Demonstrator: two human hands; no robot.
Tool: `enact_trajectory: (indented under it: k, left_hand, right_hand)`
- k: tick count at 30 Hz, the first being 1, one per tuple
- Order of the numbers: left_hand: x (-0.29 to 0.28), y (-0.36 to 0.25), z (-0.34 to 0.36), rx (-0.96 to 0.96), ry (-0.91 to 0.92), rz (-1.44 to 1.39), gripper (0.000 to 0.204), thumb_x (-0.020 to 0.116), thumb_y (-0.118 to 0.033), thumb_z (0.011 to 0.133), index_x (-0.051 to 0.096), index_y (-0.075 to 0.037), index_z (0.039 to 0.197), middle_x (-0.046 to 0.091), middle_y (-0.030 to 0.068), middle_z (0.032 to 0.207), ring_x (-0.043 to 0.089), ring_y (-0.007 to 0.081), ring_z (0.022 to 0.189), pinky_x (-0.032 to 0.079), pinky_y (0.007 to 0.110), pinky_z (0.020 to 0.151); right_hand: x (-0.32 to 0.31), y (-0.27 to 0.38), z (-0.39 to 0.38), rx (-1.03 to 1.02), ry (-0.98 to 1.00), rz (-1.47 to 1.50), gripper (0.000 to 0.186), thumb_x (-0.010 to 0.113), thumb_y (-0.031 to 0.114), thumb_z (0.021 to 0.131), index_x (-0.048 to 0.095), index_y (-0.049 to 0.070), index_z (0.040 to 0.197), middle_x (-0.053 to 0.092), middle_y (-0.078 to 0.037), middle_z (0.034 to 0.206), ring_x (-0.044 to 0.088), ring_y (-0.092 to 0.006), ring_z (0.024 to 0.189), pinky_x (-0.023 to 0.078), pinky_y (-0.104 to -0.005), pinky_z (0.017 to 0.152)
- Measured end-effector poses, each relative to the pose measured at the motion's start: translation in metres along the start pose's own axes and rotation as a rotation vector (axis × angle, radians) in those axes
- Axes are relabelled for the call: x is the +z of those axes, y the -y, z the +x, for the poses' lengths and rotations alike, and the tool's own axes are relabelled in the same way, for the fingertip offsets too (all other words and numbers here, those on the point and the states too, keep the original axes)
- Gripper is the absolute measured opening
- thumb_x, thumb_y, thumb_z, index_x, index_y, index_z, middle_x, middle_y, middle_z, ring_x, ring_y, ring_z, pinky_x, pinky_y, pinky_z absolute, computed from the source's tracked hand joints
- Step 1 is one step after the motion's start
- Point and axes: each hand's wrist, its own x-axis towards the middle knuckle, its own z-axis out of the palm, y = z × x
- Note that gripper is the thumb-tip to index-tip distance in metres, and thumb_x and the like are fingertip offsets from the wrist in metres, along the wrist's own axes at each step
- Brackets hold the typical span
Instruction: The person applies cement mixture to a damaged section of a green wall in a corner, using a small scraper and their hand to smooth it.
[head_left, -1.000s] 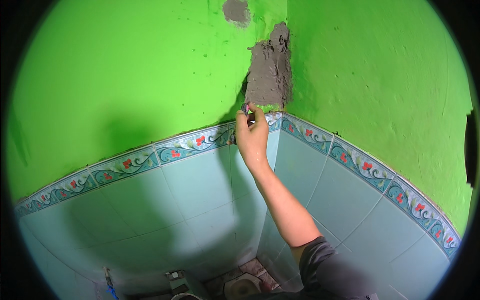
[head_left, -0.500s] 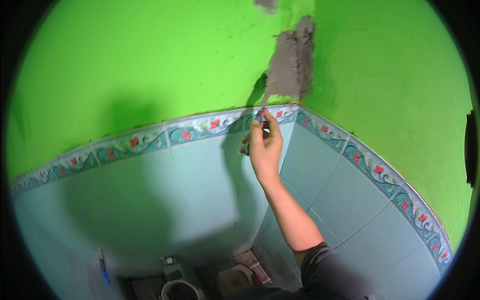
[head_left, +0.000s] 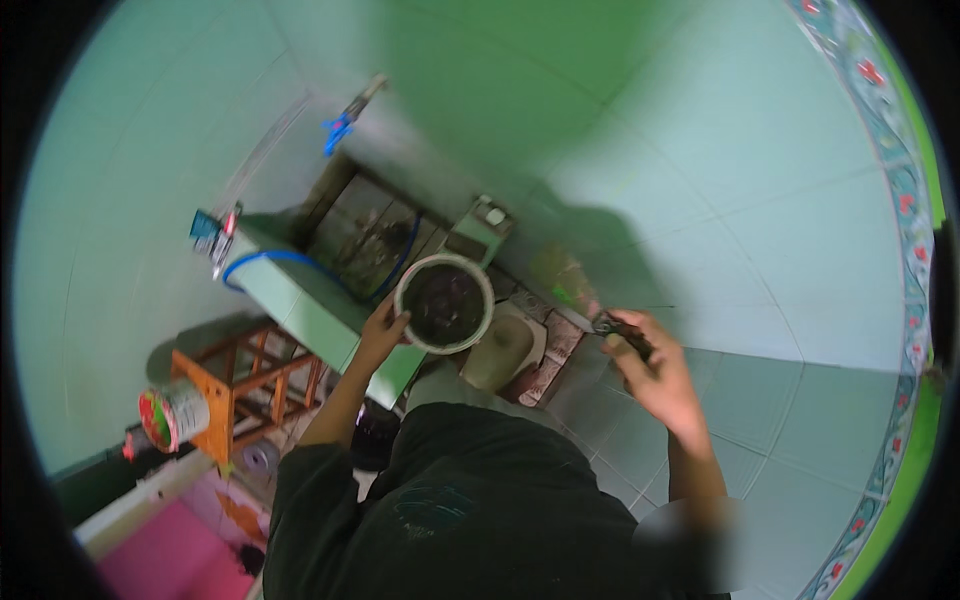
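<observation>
My left hand (head_left: pixel 378 338) grips the near-left rim of a round pale bucket (head_left: pixel 488 318), thumb over the edge. Inside the bucket lies a dark grey wet mix (head_left: pixel 445 308), like mortar. To the right, my right hand (head_left: pixel 655 375) is closed round the dark handle of a putty knife (head_left: pixel 628 335). Its blade is smeared by motion and points up-left toward the bucket, apart from it; greenish specks show near the blade. My left fingers beneath the rim are hidden.
A tiled ledge (head_left: pixel 300 315) with a blue hose (head_left: pixel 270 257) stands left of the bucket. Beyond it, a tap with a blue handle (head_left: pixel 340 130) juts from the wall. An orange wooden stool (head_left: pixel 235 400) and a paint-smeared tub (head_left: pixel 178 412) are at far left. Tiled walls (head_left: pixel 740 250) rise ahead and right.
My view has swung down from the grey patch in the wall corner. My right hand has come down from that patch with the putty knife. My left hand and the bucket are now in view.
</observation>
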Motion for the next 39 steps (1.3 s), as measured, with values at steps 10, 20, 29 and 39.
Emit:
enact_trajectory:
  k: [10, 20, 29, 39]
  left_hand:
    - [0.006, 0.000, 0.010, 0.127, -0.113, 0.147, 0.058, 0.060, -0.012, 0.090, 0.046, -0.010, 0.146, 0.055, 0.0044, 0.068, 0.059, 0.0129, 0.060, 0.050, 0.030, 0.059]
    - [-0.012, -0.005, 0.009, 0.021, -0.018, 0.148, 0.056, 0.055, -0.016, 0.100, 0.036, -0.014, 0.153, 0.064, 0.0068, 0.099, 0.062, 0.0121, 0.080, 0.056, 0.031, 0.070]
    - [-0.013, 0.002, 0.012, -0.019, 0.040, 0.020, 0.060, 0.055, -0.024, 0.102, 0.029, -0.016, 0.156, 0.063, 0.0092, 0.112, 0.063, 0.0145, 0.089, 0.058, 0.032, 0.077]
    - [-0.014, -0.001, 0.010, -0.057, 0.077, -0.028, 0.063, 0.054, -0.032, 0.103, 0.027, -0.016, 0.157, 0.061, 0.0101, 0.115, 0.061, 0.0144, 0.094, 0.056, 0.033, 0.079]
  right_hand:
    - [0.178, -0.087, 0.134, -0.195, 0.430, -0.939, 0.025, 0.062, 0.015, 0.085, 0.061, -0.005, 0.100, 0.068, -0.024, 0.097, 0.070, -0.0369, 0.084, 0.057, -0.0448, 0.074]
    - [0.243, -0.088, 0.179, -0.465, 0.177, -1.157, 0.021, 0.059, 0.009, 0.086, 0.064, 0.000, 0.103, 0.061, -0.021, 0.104, 0.066, -0.0349, 0.095, 0.059, -0.0390, 0.075]
    - [0.273, -0.136, 0.216, -0.746, 0.498, -1.255, 0.016, 0.064, 0.010, 0.080, 0.071, 0.000, 0.090, 0.062, -0.016, 0.098, 0.065, -0.0296, 0.093, 0.057, -0.0368, 0.073]
    - [0.269, -0.142, 0.204, -0.419, 0.221, -1.201, 0.015, 0.066, 0.010, 0.079, 0.072, 0.001, 0.088, 0.063, -0.020, 0.099, 0.068, -0.0325, 0.091, 0.057, -0.0402, 0.078]
